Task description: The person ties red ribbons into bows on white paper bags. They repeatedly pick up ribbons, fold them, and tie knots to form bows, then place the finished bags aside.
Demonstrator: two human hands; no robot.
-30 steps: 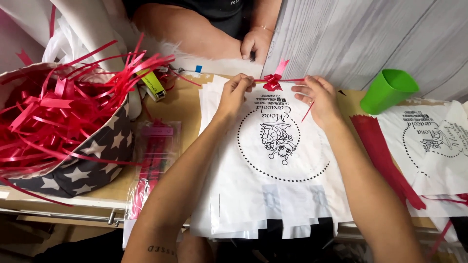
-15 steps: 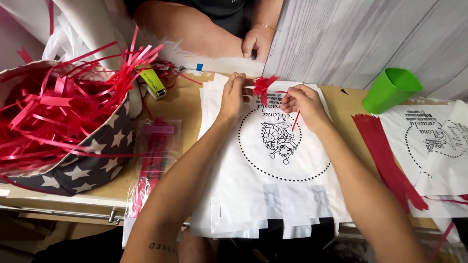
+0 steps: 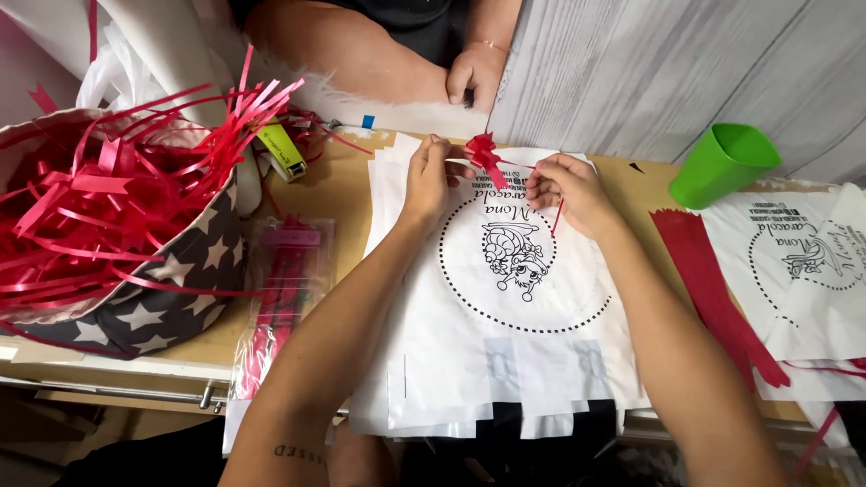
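Now both hands, left (image 3: 426, 183) & right (image 3: 566, 188), fingers pinched on red ribbon bow (image 3: 485, 157) over white bag (image 3: 505, 298).

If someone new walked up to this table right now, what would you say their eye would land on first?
Most likely the star-patterned fabric basket at the left, overflowing with red ribbon strips. Next, at the centre, the left hand and right hand pinching a small red ribbon bow at the top edge of a white printed bag. A bright green cup lies tipped at the right.
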